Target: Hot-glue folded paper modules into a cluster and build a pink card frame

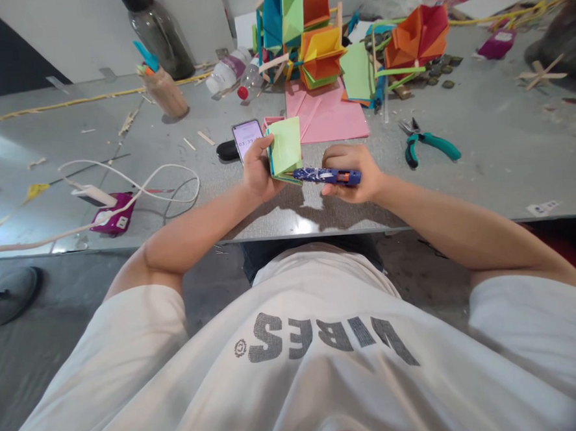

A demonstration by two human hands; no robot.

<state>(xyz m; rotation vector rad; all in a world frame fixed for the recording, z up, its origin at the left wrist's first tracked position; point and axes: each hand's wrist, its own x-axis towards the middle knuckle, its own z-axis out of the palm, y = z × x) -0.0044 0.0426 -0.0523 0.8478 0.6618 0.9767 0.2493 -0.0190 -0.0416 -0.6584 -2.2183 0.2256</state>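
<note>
The hands stand apart; the left hand [260,173] clamps flat, rectangular green paper [286,141] above the shiny grey counter [491,190], its long axis running away from the person; the right hand [364,160] grips a slim blue pen [322,176] crosswise, tip pointing left at the paper's lower edge.

Left hand [260,168] partly hidden behind light-green paper [285,144]
</note>
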